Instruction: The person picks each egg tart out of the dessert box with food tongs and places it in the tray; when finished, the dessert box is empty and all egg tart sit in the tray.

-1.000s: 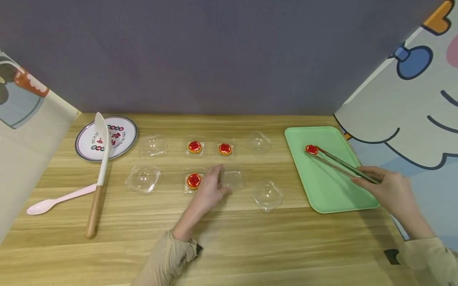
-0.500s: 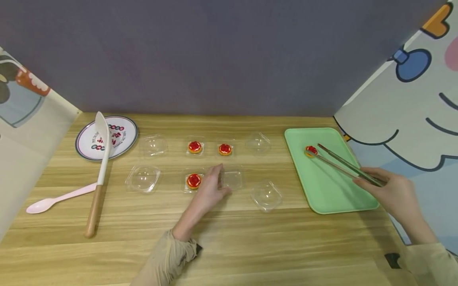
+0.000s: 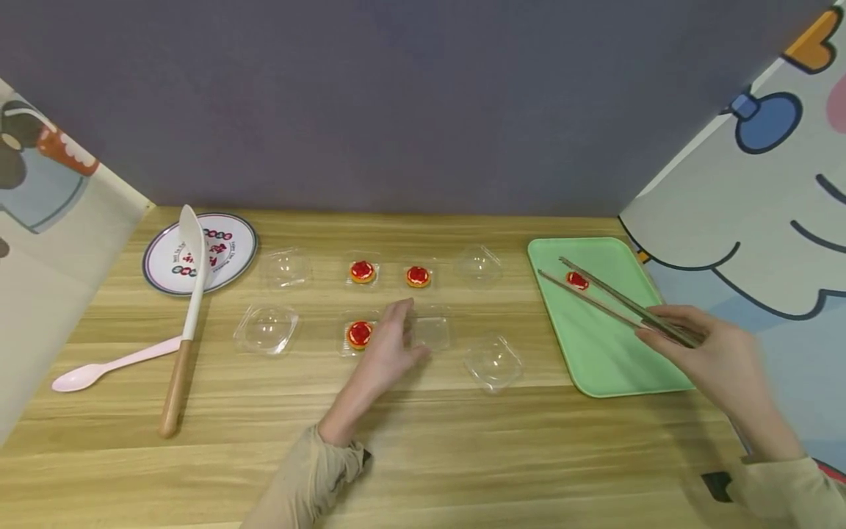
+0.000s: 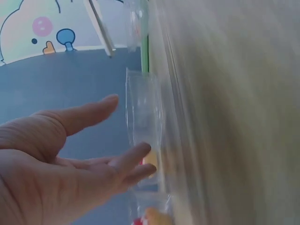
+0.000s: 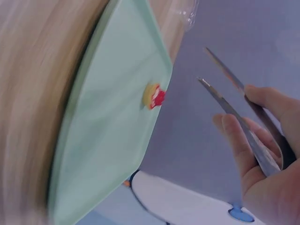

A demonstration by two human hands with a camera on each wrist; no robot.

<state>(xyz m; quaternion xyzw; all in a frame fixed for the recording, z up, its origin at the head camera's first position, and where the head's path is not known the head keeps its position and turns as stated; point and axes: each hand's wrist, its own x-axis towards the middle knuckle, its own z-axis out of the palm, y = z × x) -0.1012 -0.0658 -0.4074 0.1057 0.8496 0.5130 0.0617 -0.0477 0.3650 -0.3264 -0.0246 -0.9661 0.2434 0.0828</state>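
Tweezers [image 5: 229, 108] are gripped by the right hand [image 3: 720, 354] — parted above a tray [image 3: 624, 360]. The left hand [image 3: 390, 353] is held relaxed.

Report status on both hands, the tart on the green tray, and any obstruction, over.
Right hand holding tongs, tips apart. Left hand beside empty clear container. Tart on green tray, ungripped. No obstruction visible between tongs and tart.

Slender metal tongs [image 3: 624, 300] are held, arms parted, above a green tray [image 3: 617, 364], on which a red-topped tart [image 3: 577, 280] is seated upright; a clear container [image 3: 431, 333], apparently open, is set on the bench [image 3: 463, 455].
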